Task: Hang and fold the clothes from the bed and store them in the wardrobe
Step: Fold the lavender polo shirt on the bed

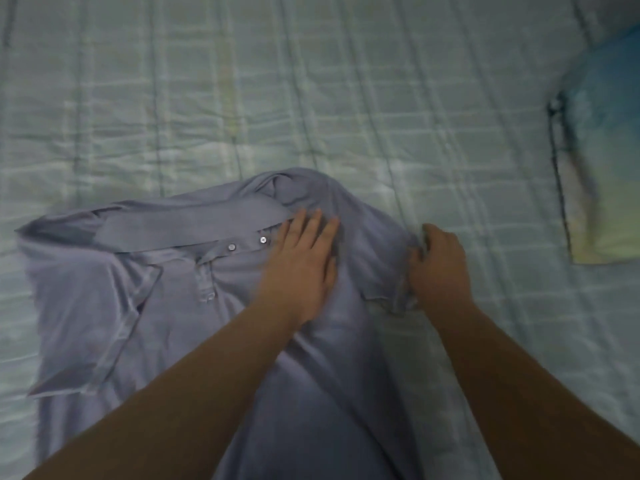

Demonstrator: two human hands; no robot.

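Left hand (pixel 301 268) flat on shirt (pixel 104 306); right hand (pixel 438 268) seemingly pinches its blurred edge.

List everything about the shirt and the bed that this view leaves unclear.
- Shirt: its lower part is cut off by the bottom edge and covered by both forearms, head view.
- Its sleeve edge at the right hand: bunched in the curled fingers and blurred.
- Its fabric beneath the flat left hand: hidden.
- Blue-yellow item: cut by the right edge, blurred; pillow or cloth, cannot tell.
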